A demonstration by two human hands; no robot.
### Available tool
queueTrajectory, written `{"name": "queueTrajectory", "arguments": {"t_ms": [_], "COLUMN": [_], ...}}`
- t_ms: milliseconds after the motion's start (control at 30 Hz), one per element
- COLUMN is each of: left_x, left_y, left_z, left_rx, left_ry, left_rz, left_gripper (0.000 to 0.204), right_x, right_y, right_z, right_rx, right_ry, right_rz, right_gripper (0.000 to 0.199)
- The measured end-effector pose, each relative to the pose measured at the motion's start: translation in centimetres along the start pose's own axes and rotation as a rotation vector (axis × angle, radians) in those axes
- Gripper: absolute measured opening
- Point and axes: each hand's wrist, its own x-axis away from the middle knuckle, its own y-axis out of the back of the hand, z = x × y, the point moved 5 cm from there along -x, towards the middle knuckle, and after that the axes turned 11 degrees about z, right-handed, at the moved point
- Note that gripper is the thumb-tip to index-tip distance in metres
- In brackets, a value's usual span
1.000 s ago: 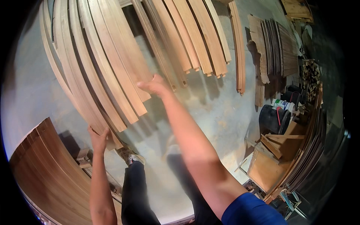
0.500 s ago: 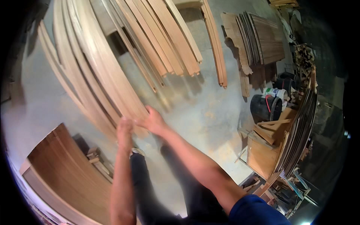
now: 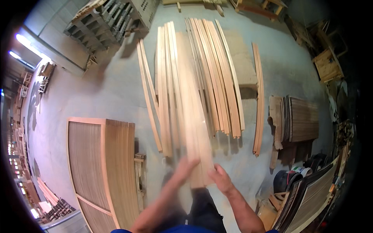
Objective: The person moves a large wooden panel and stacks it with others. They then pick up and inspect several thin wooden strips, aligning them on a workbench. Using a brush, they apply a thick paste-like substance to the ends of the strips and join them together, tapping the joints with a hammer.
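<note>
Hands meet at the near end of a long pale plank (image 3: 193, 128), which runs away from the person over the concrete floor (image 3: 105, 89). The left hand (image 3: 185, 167) lies against the plank's left edge near its end, and the right hand (image 3: 221, 179) sits at the lower right corner. Holding both sides of one end probably lets the person steer the whole length from where they stand. The left fingers are smeared by motion, so I cannot tell whether they are spread or closed; the right fingers (image 3: 216, 173) curl onto the plank's edge, seemingly gripping it. The plank itself is blurred, so whether its far end rests on the other wood cannot be told.

It lies in line with a row of curved slats (image 3: 223, 89) spread on the floor, with more slats (image 3: 163, 97) just to its left; they lie parallel, close together, probably to keep like pieces sorted. One slat (image 3: 258, 101) lies apart to the right. A curved panel (image 3: 103, 171) with a pale frame stands at lower left, near the left forearm. Dark veneer sheets (image 3: 299, 118) are stacked to the right, with a dark bucket (image 3: 285, 180) and leaning boards (image 3: 311, 202) below them. Metal racks (image 3: 112, 19) stand far off at the top. The slats on both sides leave little room to swing the plank.
</note>
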Motion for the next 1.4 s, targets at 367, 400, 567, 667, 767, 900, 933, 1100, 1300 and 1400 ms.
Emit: {"name": "queueTrajectory", "arguments": {"t_ms": [367,400,567,667,767,900,933,1100,1300,1400], "left_x": [0.9,0.3,0.5,0.6,0.4,0.4,0.0,0.4,2.6,3.0], "left_y": [-0.6,-0.5,-2.7,-3.0,-3.2,-4.2,-4.3,-4.6,-4.9,-5.0], "left_z": [-30.0,-30.3,-32.7,-32.9,-33.0,-33.8,-33.6,-34.2,-35.5,-35.3], "left_rx": [0.586,0.607,0.498,0.483,0.518,0.565,0.557,0.452,0.423,0.389], "left_ry": [-0.199,-0.192,-0.335,-0.33,-0.362,-0.425,-0.341,-0.352,-0.387,-0.389], "left_rz": [0.238,0.218,0.219,0.209,0.262,0.364,0.292,0.253,0.288,0.271], "left_gripper": [0.056,0.057,0.062,0.059,0.056,0.055,0.055,0.059,0.063,0.062], "right_x": [-0.8,-1.1,-1.6,-2.0,-2.2,-2.3,-2.2,-2.1,-2.6,-2.8], "right_y": [-3.1,-3.2,-2.1,-2.1,-1.9,-1.1,-1.1,-1.3,-1.8,-1.5], "right_z": [32.6,33.2,34.1,34.0,33.9,34.1,34.3,34.7,34.7,34.5], "right_rx": [-0.307,-0.3,-0.339,-0.357,-0.345,-0.367,-0.372,-0.358,-0.305,-0.289], "right_ry": [0.246,0.26,0.275,0.263,0.274,0.252,0.274,0.271,0.246,0.233], "right_rz": [0.039,0.03,-0.015,-0.092,-0.086,-0.069,-0.006,0.048,0.062,0.067], "right_gripper": [0.043,0.041,0.032,0.031,0.031,0.033,0.034,0.034,0.034,0.032]}}
